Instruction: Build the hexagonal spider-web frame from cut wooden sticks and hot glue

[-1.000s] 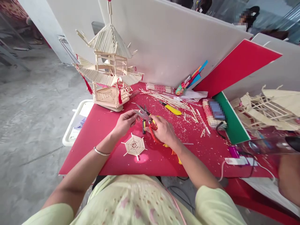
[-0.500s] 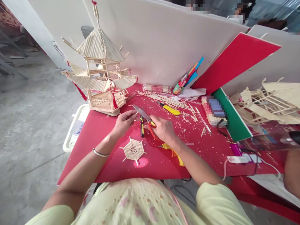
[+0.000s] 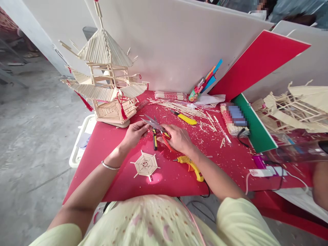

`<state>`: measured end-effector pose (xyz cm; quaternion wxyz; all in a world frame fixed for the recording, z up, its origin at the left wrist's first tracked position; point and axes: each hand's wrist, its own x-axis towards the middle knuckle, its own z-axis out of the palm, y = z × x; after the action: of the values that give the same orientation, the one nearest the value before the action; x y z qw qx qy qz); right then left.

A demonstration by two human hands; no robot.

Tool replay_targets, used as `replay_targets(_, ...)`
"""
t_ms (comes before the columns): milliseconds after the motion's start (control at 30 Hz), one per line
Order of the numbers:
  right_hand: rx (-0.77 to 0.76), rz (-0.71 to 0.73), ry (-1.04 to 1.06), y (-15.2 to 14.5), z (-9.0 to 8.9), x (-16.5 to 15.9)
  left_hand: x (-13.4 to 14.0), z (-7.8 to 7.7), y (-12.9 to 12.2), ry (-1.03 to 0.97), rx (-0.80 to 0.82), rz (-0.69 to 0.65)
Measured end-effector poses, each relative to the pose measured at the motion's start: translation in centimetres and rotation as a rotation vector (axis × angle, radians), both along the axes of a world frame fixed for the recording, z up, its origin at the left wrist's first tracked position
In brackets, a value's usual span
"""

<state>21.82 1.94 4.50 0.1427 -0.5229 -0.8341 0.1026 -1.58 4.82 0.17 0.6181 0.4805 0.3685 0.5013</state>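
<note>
In the head view, the right hand (image 3: pixel 176 137) is closed around the red handles of a pair of scissors (image 3: pixel 153 124), held over the middle of the table (image 3: pixel 101 155), blades pointing toward the left hand (image 3: pixel 136 134). The left hand's thumb and fingers are pinched together just beside the blade tips; whether they grip a small piece cannot be told. Black-and-yellow pliers (image 3: pixel 154 140) lie below the blades, crowding the gap between the hands. Nearer the person, a hexagonal stick panel (image 3: pixel 146 165) lies flat, with a strip of red surface between it and the front edge. A yellow glue gun (image 3: pixel 191 165) lies near that edge, just beside the right forearm. Beyond the hands, a yellow cutter (image 3: pixel 188 119) and loose sticks (image 3: pixel 176 104) take up the far side, below the pale partition (image 3: pixel 164 44). A stick pagoda (image 3: pixel 107 90) bounds the far left corner; a green board (image 3: pixel 258 128) stands at the right.
</note>
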Motion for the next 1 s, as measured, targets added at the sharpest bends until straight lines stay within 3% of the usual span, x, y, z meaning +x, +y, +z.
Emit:
replay_targets(400, -0.006, 0.031, 0.09, -0.1, 0.0, 0.0, -0.5, -0.2, 0.1, 0.085, 0.029, -0.024)
replay_targets(733, -0.045, -0.053, 0.129, 0.0, -1.9, 1.1, 0.4, -1.1, 0.1, 0.005, -0.072, -0.055)
replay_targets(867, -0.053, -0.133, 0.169, -0.1, -1.0, 1.5, 0.2, -1.0, 0.0, -0.019, -0.143, -0.028)
replay_targets(1000, -0.072, -0.117, 0.126, -1.6, 0.4, 0.7, 0.0, -0.5, -0.4, -0.126, -0.211, 0.017)
